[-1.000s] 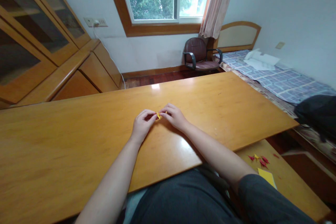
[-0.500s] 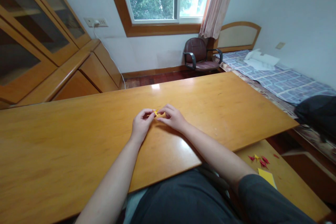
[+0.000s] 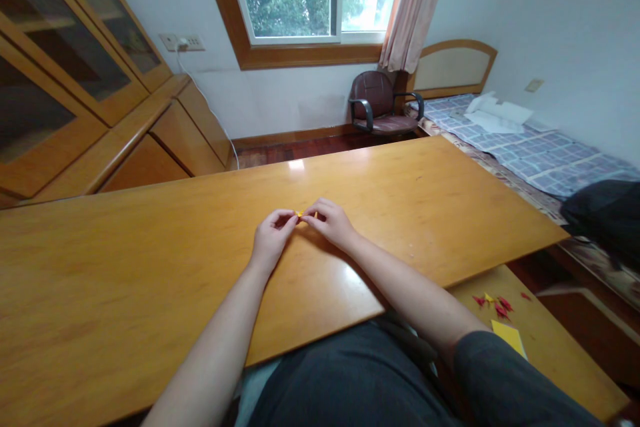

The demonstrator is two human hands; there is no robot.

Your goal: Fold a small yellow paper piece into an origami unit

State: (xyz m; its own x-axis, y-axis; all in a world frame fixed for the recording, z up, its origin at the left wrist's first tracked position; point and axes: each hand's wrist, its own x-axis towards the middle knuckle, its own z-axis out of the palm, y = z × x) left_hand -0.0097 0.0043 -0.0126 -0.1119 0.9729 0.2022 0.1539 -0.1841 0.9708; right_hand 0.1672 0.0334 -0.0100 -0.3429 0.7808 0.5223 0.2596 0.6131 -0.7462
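Note:
A tiny piece of folded yellow paper (image 3: 301,215) is pinched between both hands over the middle of the long wooden table (image 3: 150,260). My left hand (image 3: 271,237) grips its left side with curled fingers. My right hand (image 3: 332,222) grips its right side, thumb and fingertips pressed together. Both hands rest low on the tabletop, and most of the paper is hidden by the fingertips.
A lower wooden surface (image 3: 550,340) at the right holds several small red and yellow folded pieces (image 3: 495,305) and a yellow sheet (image 3: 507,335). Wooden cabinets (image 3: 75,93) stand at the left. An office chair (image 3: 377,103) and a bed (image 3: 530,147) lie beyond the table.
The fingertips have shifted slightly around the yellow paper, which shows less than before. Both hands stay in the same spot on the table.

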